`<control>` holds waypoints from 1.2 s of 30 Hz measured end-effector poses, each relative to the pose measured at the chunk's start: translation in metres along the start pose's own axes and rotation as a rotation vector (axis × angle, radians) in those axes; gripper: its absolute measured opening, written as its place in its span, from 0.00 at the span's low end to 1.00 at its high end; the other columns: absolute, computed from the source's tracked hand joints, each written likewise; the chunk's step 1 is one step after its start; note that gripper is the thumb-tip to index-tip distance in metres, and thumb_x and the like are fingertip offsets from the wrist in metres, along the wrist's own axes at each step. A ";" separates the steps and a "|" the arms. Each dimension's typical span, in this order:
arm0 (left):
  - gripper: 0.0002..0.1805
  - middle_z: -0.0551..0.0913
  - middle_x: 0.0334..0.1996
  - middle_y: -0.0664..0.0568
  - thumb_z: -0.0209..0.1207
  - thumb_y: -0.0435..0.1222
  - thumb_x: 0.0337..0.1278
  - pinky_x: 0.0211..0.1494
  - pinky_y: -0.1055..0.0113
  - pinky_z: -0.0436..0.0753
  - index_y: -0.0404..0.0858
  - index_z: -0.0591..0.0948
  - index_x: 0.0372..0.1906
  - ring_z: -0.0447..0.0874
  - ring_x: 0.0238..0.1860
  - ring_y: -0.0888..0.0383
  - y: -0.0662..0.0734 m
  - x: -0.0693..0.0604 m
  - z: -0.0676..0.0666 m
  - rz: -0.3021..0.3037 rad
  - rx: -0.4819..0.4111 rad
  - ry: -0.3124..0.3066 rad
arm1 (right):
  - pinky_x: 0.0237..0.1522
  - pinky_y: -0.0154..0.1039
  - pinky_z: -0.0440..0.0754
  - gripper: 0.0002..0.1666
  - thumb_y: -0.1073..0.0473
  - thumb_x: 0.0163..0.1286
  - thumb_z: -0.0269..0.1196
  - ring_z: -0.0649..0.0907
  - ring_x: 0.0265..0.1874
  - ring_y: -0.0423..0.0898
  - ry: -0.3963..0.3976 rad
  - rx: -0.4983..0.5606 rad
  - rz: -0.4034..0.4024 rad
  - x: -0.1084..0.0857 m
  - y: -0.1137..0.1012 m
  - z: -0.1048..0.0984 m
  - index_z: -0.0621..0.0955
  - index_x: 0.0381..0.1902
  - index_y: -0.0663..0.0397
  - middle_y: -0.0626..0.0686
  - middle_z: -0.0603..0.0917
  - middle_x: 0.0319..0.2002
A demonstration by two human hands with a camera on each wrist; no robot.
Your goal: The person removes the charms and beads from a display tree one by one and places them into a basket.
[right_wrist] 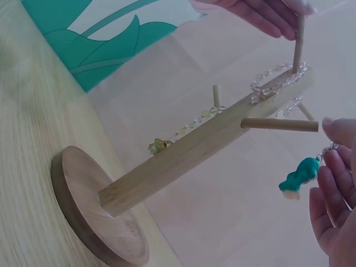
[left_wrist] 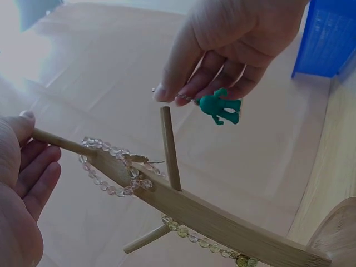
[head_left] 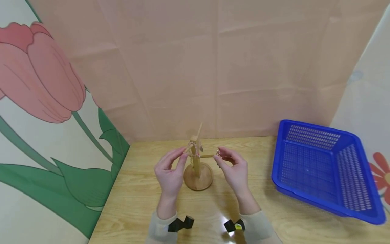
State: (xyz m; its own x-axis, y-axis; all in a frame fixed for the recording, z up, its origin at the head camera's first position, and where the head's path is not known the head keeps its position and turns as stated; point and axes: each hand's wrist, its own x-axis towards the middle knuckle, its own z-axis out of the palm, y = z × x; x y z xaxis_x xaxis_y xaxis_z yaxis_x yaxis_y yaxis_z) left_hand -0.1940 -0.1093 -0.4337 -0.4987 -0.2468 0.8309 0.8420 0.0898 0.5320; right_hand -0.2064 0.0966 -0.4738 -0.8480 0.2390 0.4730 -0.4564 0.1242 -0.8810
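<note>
A wooden stand (head_left: 196,166) with a square post, thin pegs and a round base stands upright on the table. My left hand (head_left: 170,173) pinches the end of an upper peg (left_wrist: 64,142) between thumb and fingers. In my right hand (head_left: 234,169), a small chain with a green figure charm (left_wrist: 218,107) is pinched, just off the tip of a lower peg (left_wrist: 171,149). Clear pinkish bead bracelets (left_wrist: 114,149) hang about the upper pegs. A yellowish bead bracelet (right_wrist: 194,122) hangs from another peg on the far side of the post.
To the right sits a blue plastic basket (head_left: 307,203) with mesh walls. Behind the wood-grain table (head_left: 134,203) hangs a pinkish cloth (head_left: 182,67). A tulip-printed panel (head_left: 42,78) borders the left side, and another printed panel (head_left: 374,112) the right.
</note>
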 end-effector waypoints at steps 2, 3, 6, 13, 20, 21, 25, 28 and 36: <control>0.09 0.91 0.42 0.34 0.71 0.17 0.57 0.55 0.59 0.93 0.25 0.90 0.43 0.93 0.46 0.52 0.000 0.000 0.000 -0.001 0.002 0.000 | 0.51 0.44 0.91 0.20 0.71 0.62 0.79 0.87 0.42 0.41 0.005 -0.006 0.006 0.001 0.001 -0.001 0.89 0.52 0.62 0.60 0.91 0.45; 0.10 0.91 0.42 0.34 0.71 0.17 0.57 0.55 0.59 0.93 0.25 0.90 0.43 0.92 0.46 0.52 0.000 0.000 0.000 -0.002 0.005 0.001 | 0.51 0.44 0.91 0.20 0.71 0.62 0.78 0.87 0.42 0.40 0.008 -0.012 0.009 0.001 0.000 -0.002 0.89 0.52 0.62 0.60 0.91 0.45; 0.10 0.91 0.42 0.34 0.71 0.17 0.57 0.55 0.59 0.93 0.25 0.90 0.43 0.92 0.46 0.52 0.000 0.000 -0.001 -0.002 0.007 0.003 | 0.51 0.41 0.91 0.19 0.70 0.63 0.78 0.87 0.42 0.39 0.008 -0.022 0.005 0.004 0.000 -0.004 0.89 0.52 0.61 0.57 0.91 0.44; 0.10 0.91 0.42 0.33 0.71 0.17 0.57 0.56 0.58 0.93 0.24 0.89 0.44 0.92 0.46 0.52 -0.001 0.001 -0.001 -0.005 0.005 0.009 | 0.50 0.39 0.90 0.17 0.69 0.66 0.77 0.87 0.43 0.42 0.011 -0.019 -0.026 0.006 -0.008 -0.009 0.89 0.53 0.64 0.59 0.91 0.44; 0.10 0.91 0.42 0.33 0.70 0.16 0.57 0.55 0.57 0.93 0.24 0.89 0.43 0.92 0.44 0.47 -0.001 0.002 -0.001 -0.005 0.012 0.017 | 0.47 0.33 0.88 0.17 0.75 0.66 0.74 0.85 0.42 0.39 0.051 -0.025 -0.021 0.006 -0.031 -0.013 0.86 0.52 0.70 0.66 0.89 0.43; 0.10 0.91 0.42 0.33 0.70 0.16 0.57 0.55 0.57 0.93 0.24 0.89 0.43 0.92 0.44 0.47 -0.001 0.002 -0.001 -0.006 0.014 0.016 | 0.46 0.30 0.88 0.17 0.75 0.66 0.74 0.84 0.41 0.38 0.053 -0.024 -0.025 0.007 -0.030 -0.014 0.86 0.52 0.71 0.66 0.88 0.43; 0.10 0.91 0.42 0.33 0.71 0.17 0.57 0.55 0.57 0.93 0.24 0.89 0.44 0.92 0.46 0.51 -0.001 0.002 -0.002 -0.005 0.016 0.013 | 0.43 0.27 0.86 0.17 0.75 0.66 0.74 0.84 0.41 0.38 0.065 -0.029 -0.032 0.009 -0.030 -0.017 0.86 0.52 0.71 0.67 0.88 0.43; 0.10 0.91 0.42 0.33 0.71 0.17 0.57 0.56 0.57 0.93 0.24 0.89 0.44 0.92 0.46 0.51 -0.001 0.003 -0.004 -0.003 0.020 0.015 | 0.44 0.27 0.86 0.17 0.76 0.66 0.74 0.85 0.41 0.38 0.074 -0.029 -0.031 0.012 -0.029 -0.017 0.87 0.52 0.71 0.67 0.89 0.43; 0.09 0.91 0.41 0.33 0.71 0.16 0.57 0.54 0.58 0.93 0.24 0.89 0.43 0.92 0.45 0.52 -0.003 0.004 -0.004 0.015 0.019 0.013 | 0.44 0.27 0.86 0.19 0.78 0.64 0.74 0.86 0.41 0.39 0.121 0.005 -0.037 0.017 -0.002 -0.022 0.88 0.53 0.69 0.69 0.88 0.43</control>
State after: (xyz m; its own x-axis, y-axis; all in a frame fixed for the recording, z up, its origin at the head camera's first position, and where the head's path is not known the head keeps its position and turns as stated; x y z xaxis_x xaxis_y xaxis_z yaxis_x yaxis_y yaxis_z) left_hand -0.1975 -0.1148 -0.4328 -0.4832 -0.2577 0.8368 0.8452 0.1120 0.5225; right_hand -0.2142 0.1218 -0.4643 -0.7918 0.3488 0.5013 -0.4885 0.1309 -0.8627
